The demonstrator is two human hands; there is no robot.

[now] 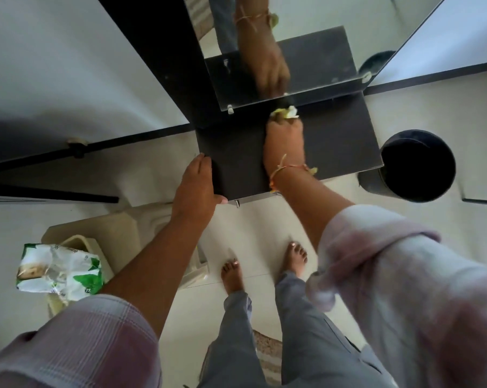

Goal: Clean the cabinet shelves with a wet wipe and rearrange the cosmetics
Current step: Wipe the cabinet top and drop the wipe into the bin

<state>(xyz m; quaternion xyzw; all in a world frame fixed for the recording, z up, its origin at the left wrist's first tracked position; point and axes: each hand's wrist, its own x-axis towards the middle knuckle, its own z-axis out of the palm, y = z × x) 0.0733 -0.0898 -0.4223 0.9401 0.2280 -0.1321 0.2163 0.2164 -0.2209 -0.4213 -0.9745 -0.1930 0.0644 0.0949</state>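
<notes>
1. One mirror [315, 51] stands behind the single dark shelf [334, 141]. It throws back a blurred copy of the shelf and of the working hand.
2. One black bin [373, 182] sits on the floor to the right. The shelf's right corner overlaps its near side.
3. One cream stool [108, 233] stands lower left, partly covered by the left forearm and by one green-and-white wipe pack [60, 268] lying on it.
4. Two bare feet [232, 275] stand on the pale floor below the shelf.
5. The left hand [196, 189] rests on the shelf's front left corner with straight, relaxed fingers, grasping nothing.
6. The right hand [284, 138], with a thread bracelet [285, 168] at the wrist, reaches across the shelf and clenches the one wet wipe [285, 112].
7. The wipe is pressed to the shelf's back edge by the mirror, mostly hidden under the fingers.
</notes>
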